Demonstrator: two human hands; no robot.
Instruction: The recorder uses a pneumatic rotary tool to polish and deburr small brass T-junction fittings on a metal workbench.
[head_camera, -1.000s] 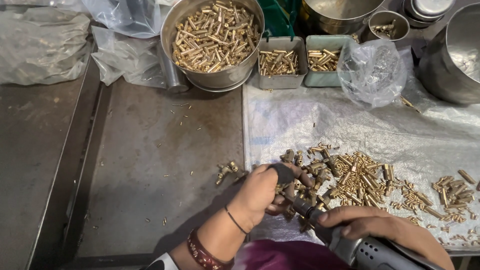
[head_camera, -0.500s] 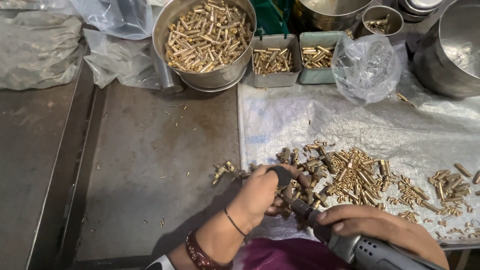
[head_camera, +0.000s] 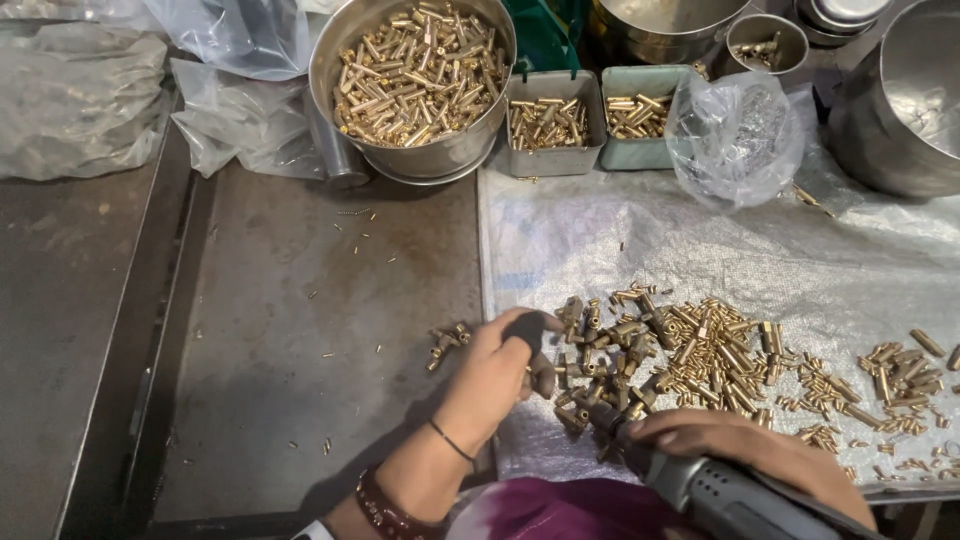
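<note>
1. Head view, hands: left hand pinches a small brass piece at the near-left edge of the brass pile, one fingertip under a dark cap; right hand is wrapped around a grey rotary tool, its tip at that piece.
2. Handling, as I judge: the piece is stiff, dense, smooth and prone to roll; best pinched across its sides.
3. Packages: beyond the pile, a steel bowl of brass, two grey rectangular tins; a crumpled clear bag right of them; no labels legible.
</note>
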